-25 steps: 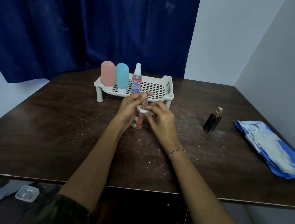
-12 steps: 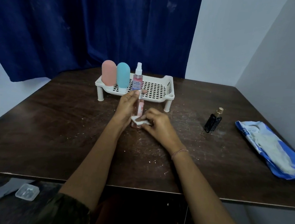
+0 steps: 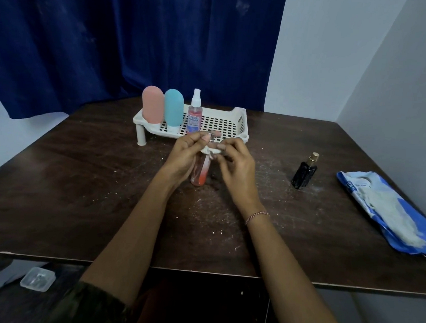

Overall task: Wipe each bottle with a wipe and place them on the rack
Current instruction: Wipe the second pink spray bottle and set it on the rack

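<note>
The fingers of the left hand are closed around the upper part of a slim clear bottle with orange-red liquid, the thumb pressing near its cap. The fingers of the right hand pinch a small white wipe against the neck of the same bottle, just under the cap. The bottle stands almost upright, its long axis vertical with a slight lean, the cap pointing up and away from the person and the base at or very near the worktop; I cannot tell if the base really touches it. The bottle is in front of the white rack, near the rack's front edge, in the middle of the worktop.

On the rack three bottles stand upright in a row at its left side: a pink bottle, a teal bottle just beside it, and a spray bottle with pink liquid and a white nozzle on top. The right part of the rack is free.

To the right of the hands, well apart from them, a small dark bottle with a gold cap stands on the worktop, a little tilted. Farther right, near the wall, lies a blue and white pack of wipes, its long side running toward the person. The right wrist carries a thin bracelet.
</note>
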The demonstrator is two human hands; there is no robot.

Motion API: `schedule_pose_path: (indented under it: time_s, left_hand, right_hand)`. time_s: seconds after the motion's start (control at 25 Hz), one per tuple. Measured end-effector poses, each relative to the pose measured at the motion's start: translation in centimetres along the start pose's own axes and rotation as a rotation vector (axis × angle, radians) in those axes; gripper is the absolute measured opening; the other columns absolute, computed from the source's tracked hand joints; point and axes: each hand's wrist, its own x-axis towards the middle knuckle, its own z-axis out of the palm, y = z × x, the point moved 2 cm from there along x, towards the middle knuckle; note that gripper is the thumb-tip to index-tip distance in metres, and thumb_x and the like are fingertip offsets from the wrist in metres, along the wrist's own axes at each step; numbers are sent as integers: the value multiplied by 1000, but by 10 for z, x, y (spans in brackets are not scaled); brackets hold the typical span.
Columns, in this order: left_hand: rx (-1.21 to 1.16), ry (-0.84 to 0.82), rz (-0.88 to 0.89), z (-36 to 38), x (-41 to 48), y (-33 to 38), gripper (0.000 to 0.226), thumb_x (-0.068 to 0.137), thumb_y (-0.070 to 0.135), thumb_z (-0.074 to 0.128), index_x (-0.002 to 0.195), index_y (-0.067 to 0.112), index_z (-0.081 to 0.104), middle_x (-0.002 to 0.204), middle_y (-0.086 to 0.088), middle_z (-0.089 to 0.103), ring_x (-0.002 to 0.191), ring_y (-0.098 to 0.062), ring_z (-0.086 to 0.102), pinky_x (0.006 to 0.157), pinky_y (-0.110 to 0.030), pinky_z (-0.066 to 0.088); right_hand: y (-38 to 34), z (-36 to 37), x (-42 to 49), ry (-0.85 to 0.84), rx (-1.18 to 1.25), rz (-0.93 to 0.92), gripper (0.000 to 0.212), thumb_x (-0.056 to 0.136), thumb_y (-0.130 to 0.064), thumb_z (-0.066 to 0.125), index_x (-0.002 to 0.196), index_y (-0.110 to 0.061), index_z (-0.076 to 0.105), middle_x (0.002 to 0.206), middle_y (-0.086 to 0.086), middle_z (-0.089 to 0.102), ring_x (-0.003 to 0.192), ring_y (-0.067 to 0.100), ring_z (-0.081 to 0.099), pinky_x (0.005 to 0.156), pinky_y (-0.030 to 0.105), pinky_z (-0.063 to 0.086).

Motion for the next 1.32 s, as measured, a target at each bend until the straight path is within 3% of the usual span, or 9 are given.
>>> schedule_pose_path:
  time_s: [0.12,0.24,0.44,0.56,0.64,0.72,0.88,1.12,1.32]
  left_hand:
    - [-6,6,-10,-1,0,1,21,96,5,43,102,9,64,87,0,73,83,-9,68,74,-21,56]
    - [-27,8,9,-4,0,1,24,96,4,41,105,10,63,99,-4,67,87,-9,67,75,-24,56]
    - [110,150,114,-14,5,0,28,97,4,37,95,20,60,109,1,58,90,-11,55,90,-39,48]
    - [150,216,111,-15,5,0,30,98,5,36,95,22,60,112,3,59,94,-12,55,87,-35,50]
    - [144,209,104,-14,5,0,28,98,6,37,96,22,60,112,3,58,92,-10,56,80,-30,52]
    - [120,159,115,-12,4,-2,26,97,5,40,95,20,61,106,3,59,85,-6,56,73,-24,51]
    - [30,68,122,-2,2,-3,23,94,0,43,93,13,62,96,0,62,80,-4,63,67,-18,52]
    - [-21,39,112,-2,1,-2,23,93,-2,44,95,10,63,98,-2,65,80,-5,67,66,-17,53]
    - [-2,63,127,-3,1,-3,21,94,0,44,95,10,63,86,5,70,75,-3,66,63,-17,52]
  right_hand:
    - [3,0,1,1,32,53,20,84,3,61,103,-2,64,102,5,55,97,10,56,86,30,53]
    - [4,2,-2,-50,16,78,26,81,-1,65,106,-8,64,103,0,60,96,9,58,86,27,52]
    - [3,14,-9,-359,-102,-9,26,72,-4,74,97,-11,68,90,3,64,78,10,58,74,20,47]
    - [4,20,-12,-491,-146,-46,24,71,-8,76,94,-8,71,87,5,63,77,12,57,74,23,47]
    - [2,20,-11,-448,-141,-71,23,74,-7,74,96,-7,70,89,5,63,79,10,57,76,18,44]
    - [-1,15,-8,-299,-105,-75,22,77,-3,70,99,-5,69,91,6,61,80,8,55,77,11,43]
    - [-1,3,-2,29,-41,19,22,80,-1,67,102,-3,65,97,6,62,90,8,57,83,16,48]
    - [1,3,-1,42,-15,63,18,82,-5,67,100,-4,65,98,5,62,93,8,57,85,15,48]
    - [0,4,-2,25,-12,54,18,82,-4,66,100,-3,64,98,6,60,93,8,55,84,14,46]
